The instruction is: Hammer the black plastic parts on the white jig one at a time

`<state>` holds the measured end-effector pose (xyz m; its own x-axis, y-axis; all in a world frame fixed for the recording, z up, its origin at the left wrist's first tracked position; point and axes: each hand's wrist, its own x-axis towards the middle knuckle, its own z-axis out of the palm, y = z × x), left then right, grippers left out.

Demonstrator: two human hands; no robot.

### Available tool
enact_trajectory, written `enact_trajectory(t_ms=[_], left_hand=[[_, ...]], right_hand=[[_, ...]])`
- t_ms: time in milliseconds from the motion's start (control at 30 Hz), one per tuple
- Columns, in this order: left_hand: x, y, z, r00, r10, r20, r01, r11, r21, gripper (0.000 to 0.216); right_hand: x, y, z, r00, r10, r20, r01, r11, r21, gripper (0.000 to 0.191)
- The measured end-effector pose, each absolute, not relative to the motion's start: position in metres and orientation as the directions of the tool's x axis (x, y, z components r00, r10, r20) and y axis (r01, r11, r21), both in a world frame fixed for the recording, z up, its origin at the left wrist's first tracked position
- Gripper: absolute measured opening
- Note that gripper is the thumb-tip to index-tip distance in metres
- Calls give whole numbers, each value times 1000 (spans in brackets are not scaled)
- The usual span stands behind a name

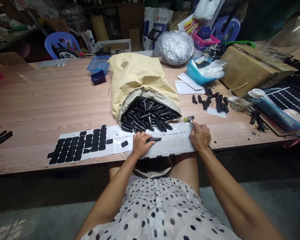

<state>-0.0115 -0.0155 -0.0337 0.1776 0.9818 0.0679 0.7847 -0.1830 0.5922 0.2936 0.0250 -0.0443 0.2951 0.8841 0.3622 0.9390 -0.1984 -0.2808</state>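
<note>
My left hand (141,144) pinches a slim black pen-shaped piece (155,139) above a white board (175,141) at the table's front edge. In my right hand (201,136), the fingers are wrapped round a small hammer (189,119), its yellowish head pointing away from me over the board's right end. Just beyond the board lies a tan sack (142,71), its open mouth toward me. Many similar black pieces (150,113) spill from it, close to my left fingers. Left of that hand are rows of black rounded patches on a white sheet (110,128).
Loose black parts (218,102) lie at right, near a cardboard box (252,68) and a turquoise basket (201,71). Behind the sack are blue baskets (98,64) and a stuffed clear plastic bag (174,47). More black strips (1,140) rest at far left.
</note>
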Motion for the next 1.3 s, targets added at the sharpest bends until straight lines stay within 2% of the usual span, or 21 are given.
enact_trajectory(t_ms=[133, 267, 333, 433, 567, 700, 833, 967, 1133, 1300], left_hand=[[-11, -21, -34, 262, 955, 143, 767, -295, 569, 15], [-10, -51, -33, 516, 827, 224, 661, -551, 510, 19], [-11, -70, -35, 624, 748, 228, 600, -645, 473, 19], [-14, -93, -40, 677, 710, 193, 595, -683, 424, 18], [-10, -104, -46, 654, 738, 166, 632, -654, 416, 20], [-15, -94, -42, 571, 780, 256, 621, -615, 487, 29], [-53, -53, -21, 296, 910, 290, 745, -410, 525, 19], [-109, -4, -2, 52, 958, 281, 881, -176, 439, 15], [-138, 24, -2, 69, 981, 180, 928, -129, 348, 12], [-141, 15, -8, 113, 982, 148, 921, -160, 356, 7]], right_hand=[[286, 23, -49, 264, 878, 400, 958, -191, -213, 35], [284, 23, -49, 259, 879, 402, 961, -191, -200, 36], [284, 23, -49, 254, 877, 408, 962, -186, -199, 36], [285, 24, -50, 241, 873, 424, 965, -170, -199, 36], [287, 24, -52, 238, 871, 430, 966, -165, -199, 36], [287, 25, -54, 241, 869, 431, 964, -165, -207, 35], [286, 26, -55, 249, 867, 432, 962, -169, -215, 35], [283, 26, -54, 252, 867, 430, 962, -178, -206, 35], [281, 27, -54, 248, 872, 421, 964, -177, -199, 35], [282, 26, -53, 236, 881, 409, 965, -164, -202, 35]])
